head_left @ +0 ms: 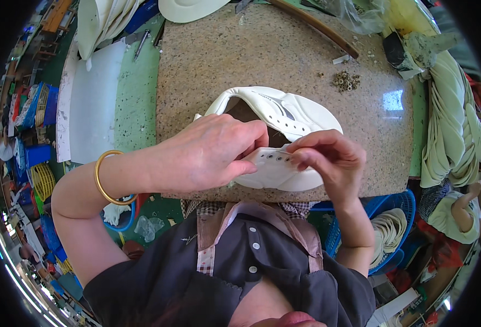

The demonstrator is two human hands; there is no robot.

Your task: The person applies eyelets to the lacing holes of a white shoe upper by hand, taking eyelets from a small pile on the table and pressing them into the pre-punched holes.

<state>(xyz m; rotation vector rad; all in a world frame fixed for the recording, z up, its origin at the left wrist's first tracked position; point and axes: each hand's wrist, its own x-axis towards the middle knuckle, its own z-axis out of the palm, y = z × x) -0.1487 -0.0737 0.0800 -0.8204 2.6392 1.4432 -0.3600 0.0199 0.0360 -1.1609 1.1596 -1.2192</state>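
A white shoe upper lies on the speckled stone slab, its dark inside showing through the opening. Two rows of small holes run along its lacing edges. My left hand is closed on the near edge flap, thumb below and fingers bent over it. At the other end of that same flap, my right hand pinches the edge between thumb and fingers, by the last holes. Whether a small part sits between the right fingertips is too hidden to tell. A heap of small metal eyelets lies beyond the right hand.
A wooden handle crosses the slab's far edge. Stacked white uppers hang at the right and far left. A blue basket of white pieces stands below the slab. A metal tool lies on the green tabletop.
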